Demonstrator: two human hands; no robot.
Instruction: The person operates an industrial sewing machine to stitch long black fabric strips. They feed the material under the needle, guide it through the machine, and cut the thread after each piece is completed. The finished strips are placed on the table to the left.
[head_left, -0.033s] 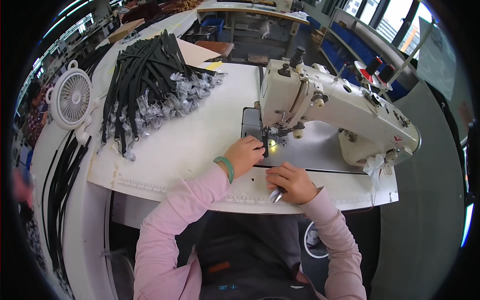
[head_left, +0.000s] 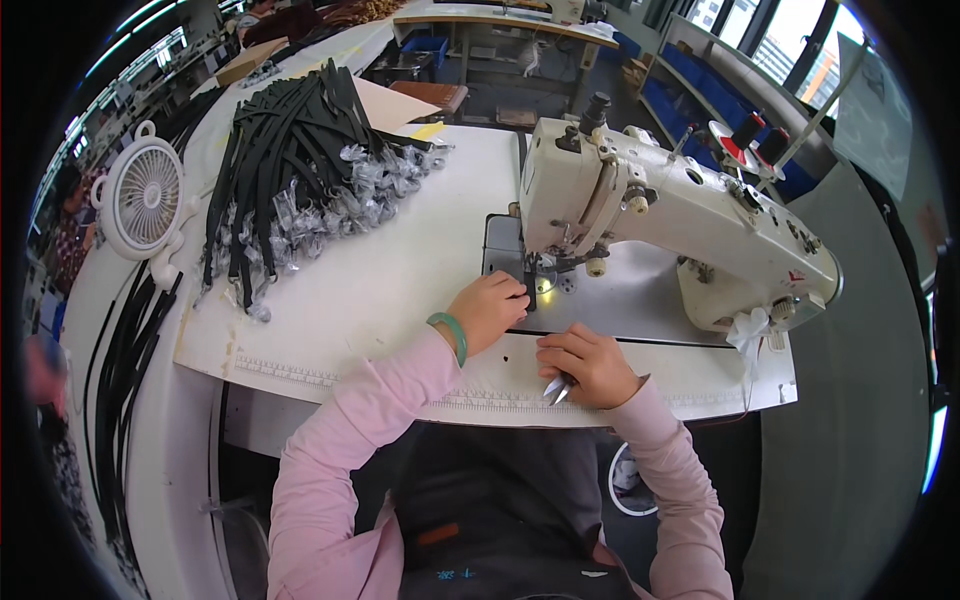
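The left hand (head_left: 492, 308), a round green bangle (head_left: 455, 335) at its wrist, lies beside the needle area of a large cream-white metal sewing machine (head_left: 665, 190). Its fingers are bent and close together, with the tips at a narrow black strap (head_left: 532, 300) — whether they pinch it or only press on it, I cannot tell. That strap lies on the machine's grey metal plate, just below the needle area, beside a small lit spot.

The right hand (head_left: 590, 368) is near the white tabletop's (head_left: 400, 295) front edge, fingers curled around small silver metal snips (head_left: 559, 389); the blades point toward the person and stand slightly apart.

Well to the left, a heap of flat black straps (head_left: 295, 140) with clear plastic-wrapped ends lies on the tabletop, and beside it stands a round white plastic fan (head_left: 150, 195).
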